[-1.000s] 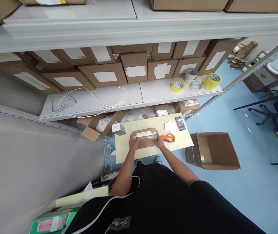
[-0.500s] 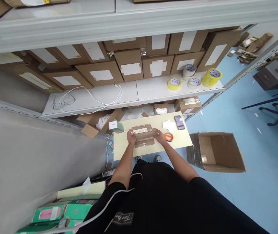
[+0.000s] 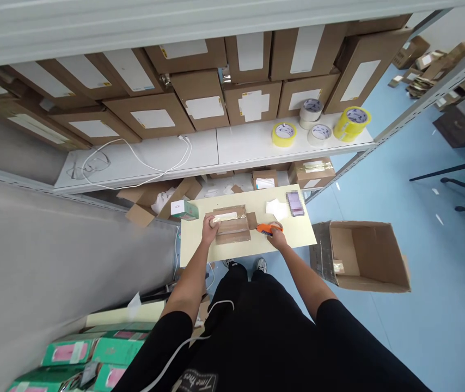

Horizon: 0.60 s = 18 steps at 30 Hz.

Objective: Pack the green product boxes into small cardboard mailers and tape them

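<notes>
- The cardboard box lies on the pale yellow tabletop, in front of the person; the clock directions below are read from this box.
- At nine o'clock, the left hand is clamped on the box's near end, thumb on top.
- A small cardboard flap juts out from the box at three o'clock.
- Just beyond the flap, also at three o'clock, the right hand is closed around an orange tape dispenser, its narrow end toward the box; whether they touch is too small to tell.
- The two hands are apart, with most of the box between them.
- Between two and three o'clock lie white papers and, farther out, a purple item blurred by pixels.
- Between nine and ten o'clock stands a small green box with a white end.
- At one o'clock, on the shelf, sits a yellow tape roll.
- At ten o'clock, a white cable loops on that shelf.
- Between three and four o'clock, a large open carton stands on the blue floor.
</notes>
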### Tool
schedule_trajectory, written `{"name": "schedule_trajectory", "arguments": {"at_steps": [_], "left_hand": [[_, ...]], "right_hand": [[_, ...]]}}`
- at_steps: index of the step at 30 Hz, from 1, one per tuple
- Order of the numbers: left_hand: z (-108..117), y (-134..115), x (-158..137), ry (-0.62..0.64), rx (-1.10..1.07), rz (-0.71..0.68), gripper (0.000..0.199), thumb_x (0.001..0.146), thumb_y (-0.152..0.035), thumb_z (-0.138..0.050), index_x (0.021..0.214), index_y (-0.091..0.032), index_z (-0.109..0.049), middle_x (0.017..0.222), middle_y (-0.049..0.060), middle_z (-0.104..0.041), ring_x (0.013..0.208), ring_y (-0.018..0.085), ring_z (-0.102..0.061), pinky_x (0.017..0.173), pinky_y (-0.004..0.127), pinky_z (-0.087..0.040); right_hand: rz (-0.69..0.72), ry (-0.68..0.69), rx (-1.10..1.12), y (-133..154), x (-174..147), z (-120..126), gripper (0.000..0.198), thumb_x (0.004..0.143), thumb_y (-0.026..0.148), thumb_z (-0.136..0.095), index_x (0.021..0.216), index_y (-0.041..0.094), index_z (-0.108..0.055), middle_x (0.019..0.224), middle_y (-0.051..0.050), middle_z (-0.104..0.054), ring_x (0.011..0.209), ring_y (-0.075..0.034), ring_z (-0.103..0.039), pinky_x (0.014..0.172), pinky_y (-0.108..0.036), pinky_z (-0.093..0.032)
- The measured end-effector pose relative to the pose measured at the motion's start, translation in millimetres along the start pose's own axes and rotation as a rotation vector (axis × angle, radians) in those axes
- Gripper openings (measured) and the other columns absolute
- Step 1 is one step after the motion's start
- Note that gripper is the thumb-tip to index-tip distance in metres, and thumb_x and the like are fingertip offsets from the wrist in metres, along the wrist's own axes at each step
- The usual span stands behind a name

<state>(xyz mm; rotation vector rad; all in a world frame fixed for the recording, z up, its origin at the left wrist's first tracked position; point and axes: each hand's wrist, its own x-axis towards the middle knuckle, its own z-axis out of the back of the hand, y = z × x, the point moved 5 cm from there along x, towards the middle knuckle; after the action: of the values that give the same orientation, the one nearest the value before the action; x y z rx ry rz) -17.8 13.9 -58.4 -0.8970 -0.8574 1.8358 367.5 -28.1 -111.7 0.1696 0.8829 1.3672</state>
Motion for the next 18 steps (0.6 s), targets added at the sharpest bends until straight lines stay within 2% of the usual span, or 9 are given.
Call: {"name": "schedule_trajectory", "arguments": {"at_steps": [2, 4, 6, 10, 13, 16, 18], "left_hand": [[-1, 4, 2, 0.03, 0.008, -0.044, 0.035, 0.081, -0.029, -0.074, 0.113, -0.023, -0.061, 0.132, 0.008, -0.063, 0.133, 0.024, -0.055, 0.12, 0.038, -0.039], [-2, 9, 5, 0.033, 0.026, -0.051, 0.036, 0.08, -0.027, -0.073, 0.113, -0.022, -0.06, 0.13, 0.009, -0.063, 0.129, 0.026, -0.057, 0.118, 0.041, -0.04], [-4, 13, 8, 0.026, 0.051, -0.036, 0.035, 0.08, -0.027, -0.073, 0.112, -0.023, -0.06, 0.129, 0.01, -0.063, 0.127, 0.028, -0.059, 0.115, 0.044, -0.042], [-9, 14, 9, 0.023, 0.067, -0.054, 0.034, 0.08, -0.026, -0.072, 0.112, -0.024, -0.062, 0.129, 0.01, -0.063, 0.126, 0.029, -0.059, 0.114, 0.045, -0.043], [-18, 12, 5, 0.061, 0.048, -0.103, 0.034, 0.08, -0.026, -0.071, 0.113, -0.024, -0.063, 0.13, 0.009, -0.062, 0.128, 0.029, -0.057, 0.116, 0.044, -0.042], [-30, 8, 0, 0.109, 0.025, -0.136, 0.035, 0.078, -0.024, -0.072, 0.112, -0.024, -0.063, 0.128, 0.009, -0.063, 0.127, 0.029, -0.059, 0.116, 0.044, -0.043], [-38, 5, -5, 0.133, 0.007, -0.145, 0.036, 0.078, -0.025, -0.074, 0.113, -0.023, -0.064, 0.128, 0.009, -0.063, 0.126, 0.029, -0.059, 0.115, 0.044, -0.044]], "right_hand": [[-0.022, 0.018, -0.128, -2, 2, -5, 0.041, 0.09, 0.026, -0.069, 0.128, 0.011, -0.066, 0.121, -0.02, -0.073, 0.113, -0.033, -0.067, 0.097, -0.038, -0.05], [-0.036, 0.031, -0.237, -6, 2, -7, 0.04, 0.095, 0.032, -0.066, 0.129, 0.01, -0.064, 0.124, -0.022, -0.072, 0.119, -0.034, -0.064, 0.102, -0.04, -0.048], [-0.03, 0.022, -0.257, -11, -1, -5, 0.037, 0.098, 0.035, -0.063, 0.126, 0.011, -0.064, 0.123, -0.022, -0.073, 0.119, -0.035, -0.065, 0.104, -0.043, -0.047], [0.027, -0.058, -0.073, -22, -18, 6, 0.038, 0.097, 0.039, -0.064, 0.126, 0.015, -0.062, 0.126, -0.021, -0.072, 0.119, -0.037, -0.068, 0.101, -0.047, -0.052], [0.102, -0.116, 0.048, -20, -37, 18, 0.043, 0.099, 0.045, -0.057, 0.132, 0.016, -0.058, 0.141, -0.021, -0.065, 0.132, -0.037, -0.062, 0.104, -0.049, -0.053], [0.183, -0.193, 0.177, 0, -55, 33, 0.053, 0.101, 0.051, -0.049, 0.143, 0.019, -0.052, 0.151, -0.018, -0.058, 0.141, -0.035, -0.055, 0.107, -0.05, -0.053], [0.217, -0.206, 0.242, 23, -60, 41, 0.058, 0.101, 0.055, -0.048, 0.148, 0.021, -0.049, 0.146, -0.017, -0.062, 0.136, -0.035, -0.059, 0.105, -0.05, -0.054]]}}
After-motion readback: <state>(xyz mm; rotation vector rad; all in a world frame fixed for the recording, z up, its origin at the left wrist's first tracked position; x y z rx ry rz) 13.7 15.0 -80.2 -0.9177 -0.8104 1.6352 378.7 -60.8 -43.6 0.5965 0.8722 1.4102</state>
